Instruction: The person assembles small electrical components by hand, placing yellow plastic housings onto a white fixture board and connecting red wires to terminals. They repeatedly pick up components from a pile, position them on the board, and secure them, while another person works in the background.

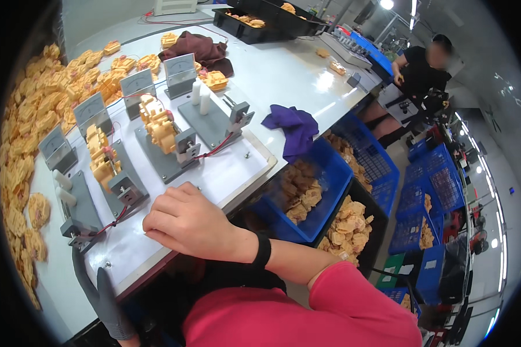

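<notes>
Bench: I see a white worktable (283,75) w/ a white fixture plate (226,173) at centre carrying 4 grey jigs, each w/ an analog meter (180,68) behind. 2 jigs hold yellow coil parts (158,124); more yellow parts (35,115) piled from 9 to 11 o'clock. Maroon cloth (200,49) at 12, purple cloth (295,127) at 1. Black trays (260,20) at far edge. Blue crates (324,191) of tan parts at 3–4 below the bench; another person (419,72) at 2.

Right hand (185,222): bare, black wristband, red sleeve, arm crosses from 5. Knuckles curled, palm down on the plate beside the clamp jig (124,194) at 8; can't tell if it grips anything.

Left hand (101,298): grey glove at 7, fingers extended, resting on bench edge, holding nothing.
</notes>
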Demonstrator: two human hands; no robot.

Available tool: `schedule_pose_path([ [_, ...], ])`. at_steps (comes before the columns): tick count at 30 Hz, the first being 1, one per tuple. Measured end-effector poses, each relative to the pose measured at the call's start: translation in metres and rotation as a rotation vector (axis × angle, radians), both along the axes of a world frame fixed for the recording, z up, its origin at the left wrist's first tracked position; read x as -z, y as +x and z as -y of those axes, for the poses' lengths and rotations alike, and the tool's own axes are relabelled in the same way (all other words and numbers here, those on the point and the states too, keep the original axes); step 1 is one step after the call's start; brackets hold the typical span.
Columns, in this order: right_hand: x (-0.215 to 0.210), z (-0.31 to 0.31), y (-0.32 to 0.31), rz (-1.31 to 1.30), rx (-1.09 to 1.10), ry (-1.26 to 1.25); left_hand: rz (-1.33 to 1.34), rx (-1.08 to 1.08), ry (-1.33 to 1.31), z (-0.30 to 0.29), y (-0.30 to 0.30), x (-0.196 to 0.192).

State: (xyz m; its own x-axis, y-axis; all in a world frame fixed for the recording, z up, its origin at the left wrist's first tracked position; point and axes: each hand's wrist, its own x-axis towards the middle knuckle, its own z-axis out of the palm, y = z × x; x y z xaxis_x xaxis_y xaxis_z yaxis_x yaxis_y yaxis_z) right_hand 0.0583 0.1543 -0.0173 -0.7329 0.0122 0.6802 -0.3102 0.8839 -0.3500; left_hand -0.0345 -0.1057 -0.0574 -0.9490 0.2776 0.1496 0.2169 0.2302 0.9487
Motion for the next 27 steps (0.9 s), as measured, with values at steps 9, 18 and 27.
schedule_pose_path([
  [9,0.002,0.001,0.0,-0.018,-0.01,-0.014,-0.041,0.045,0.01,0.0,0.0,0.0],
  [18,0.005,-0.001,-0.001,-0.028,0.001,0.001,-0.051,0.045,-0.019,0.002,-0.01,0.008],
  [27,0.002,0.0,0.001,-0.048,-0.01,-0.028,-0.046,0.046,0.014,0.008,-0.015,0.017],
])
